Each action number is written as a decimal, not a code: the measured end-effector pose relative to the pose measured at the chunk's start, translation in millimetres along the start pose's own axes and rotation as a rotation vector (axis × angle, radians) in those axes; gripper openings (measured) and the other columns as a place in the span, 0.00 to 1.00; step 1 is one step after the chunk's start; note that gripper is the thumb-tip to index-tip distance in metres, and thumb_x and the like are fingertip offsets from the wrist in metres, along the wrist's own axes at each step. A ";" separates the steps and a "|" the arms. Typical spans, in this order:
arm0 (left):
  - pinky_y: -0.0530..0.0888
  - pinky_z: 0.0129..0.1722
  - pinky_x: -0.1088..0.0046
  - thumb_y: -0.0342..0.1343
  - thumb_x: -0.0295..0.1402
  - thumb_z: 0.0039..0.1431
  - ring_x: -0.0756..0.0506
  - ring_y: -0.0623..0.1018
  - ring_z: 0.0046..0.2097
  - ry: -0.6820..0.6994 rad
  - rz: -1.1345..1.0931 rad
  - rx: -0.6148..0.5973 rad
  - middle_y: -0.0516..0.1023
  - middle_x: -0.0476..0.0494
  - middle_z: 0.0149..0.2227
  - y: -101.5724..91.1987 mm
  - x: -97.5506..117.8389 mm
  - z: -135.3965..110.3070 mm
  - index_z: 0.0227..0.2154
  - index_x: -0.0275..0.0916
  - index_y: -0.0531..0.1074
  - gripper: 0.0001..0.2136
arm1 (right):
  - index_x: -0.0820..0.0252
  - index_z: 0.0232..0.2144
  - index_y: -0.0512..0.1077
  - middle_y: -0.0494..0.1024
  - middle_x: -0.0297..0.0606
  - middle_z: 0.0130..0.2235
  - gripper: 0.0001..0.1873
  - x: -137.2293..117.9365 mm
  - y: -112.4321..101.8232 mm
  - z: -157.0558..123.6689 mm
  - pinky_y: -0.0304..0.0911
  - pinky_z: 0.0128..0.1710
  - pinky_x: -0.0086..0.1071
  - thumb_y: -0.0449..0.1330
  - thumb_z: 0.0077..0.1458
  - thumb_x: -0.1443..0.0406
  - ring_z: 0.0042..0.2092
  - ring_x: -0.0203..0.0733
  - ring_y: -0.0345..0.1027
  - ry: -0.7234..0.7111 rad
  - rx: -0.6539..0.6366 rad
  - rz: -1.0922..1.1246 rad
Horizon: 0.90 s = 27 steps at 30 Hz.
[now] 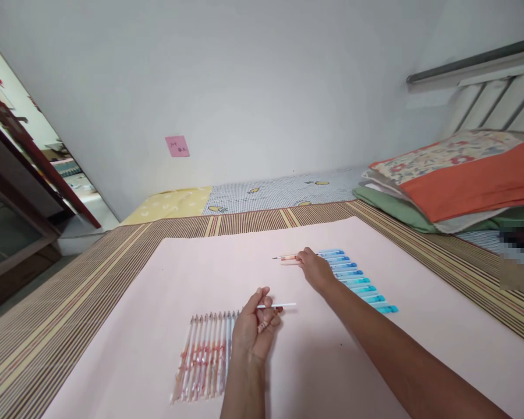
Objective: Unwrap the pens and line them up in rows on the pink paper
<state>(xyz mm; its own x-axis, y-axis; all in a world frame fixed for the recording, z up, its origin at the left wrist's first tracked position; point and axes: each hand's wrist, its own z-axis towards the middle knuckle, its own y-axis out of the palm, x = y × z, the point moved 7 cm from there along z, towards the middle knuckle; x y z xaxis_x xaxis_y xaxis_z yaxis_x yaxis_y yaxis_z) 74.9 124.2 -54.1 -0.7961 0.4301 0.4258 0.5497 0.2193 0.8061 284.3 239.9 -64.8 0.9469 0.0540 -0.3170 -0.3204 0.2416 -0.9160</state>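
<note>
My left hand (255,329) is closed around a thin white pen refill (283,305) and a pink-patterned pen part, just right of a row of several pink pens (205,361) lying side by side on a pale pink sheet (166,291). My right hand (317,270) reaches farther out, its fingers pinched on a pink pen (286,258) whose tip points left. That hand rests at the left end of a row of several blue pens (358,279).
The pink sheet lies on a striped mat (70,291) over a bed against a white wall. Folded bedding and an orange-patterned pillow (463,180) are stacked at the right. A pink note (177,146) is stuck on the wall. A dark wooden cabinet (13,203) stands at the left.
</note>
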 end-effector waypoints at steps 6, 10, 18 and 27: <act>0.60 0.17 0.80 0.54 0.27 0.66 0.58 0.60 0.14 0.001 -0.015 0.013 0.70 0.52 0.20 2.0 0.7 -1.7 0.32 0.29 0.75 0.08 | 0.57 0.39 0.74 0.73 0.37 0.45 0.06 1.6 -0.4 5.4 0.48 0.31 0.31 0.57 0.64 0.69 0.34 0.35 0.66 -0.002 -0.022 -0.056; 0.59 0.17 0.80 0.51 0.27 0.68 0.58 0.59 0.14 -0.004 -0.011 0.031 0.70 0.52 0.20 2.7 0.5 -2.9 0.32 0.29 0.75 0.11 | 0.56 0.39 0.74 0.73 0.37 0.45 0.07 -0.1 -0.9 5.9 0.47 0.30 0.31 0.55 0.66 0.67 0.34 0.35 0.66 -0.008 -0.030 -0.089; 0.60 0.17 0.80 0.56 0.27 0.64 0.57 0.60 0.14 0.010 0.001 0.033 0.70 0.52 0.20 1.0 -0.6 -2.6 0.32 0.29 0.75 0.07 | 0.57 0.39 0.73 0.73 0.37 0.44 0.10 -2.6 -3.3 6.0 0.46 0.29 0.32 0.52 0.69 0.65 0.34 0.36 0.66 -0.005 -0.014 -0.095; 0.64 0.17 0.80 0.53 0.28 0.67 0.51 0.71 0.19 -0.012 0.000 0.045 0.71 0.48 0.20 2.6 -1.4 -2.1 0.31 0.30 0.75 0.10 | 0.57 0.38 0.73 0.76 0.37 0.44 0.05 -8.4 -18.1 2.6 0.49 0.31 0.30 0.57 0.62 0.68 0.35 0.37 0.67 0.024 0.039 0.075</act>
<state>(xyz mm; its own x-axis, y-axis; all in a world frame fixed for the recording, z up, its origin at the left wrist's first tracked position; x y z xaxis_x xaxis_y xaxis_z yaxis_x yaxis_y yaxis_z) 76.9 122.3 -51.7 -0.7929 0.4405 0.4210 0.5611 0.2585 0.7863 282.2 237.6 -44.9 0.9193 0.0504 -0.3903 -0.3885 0.2750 -0.8795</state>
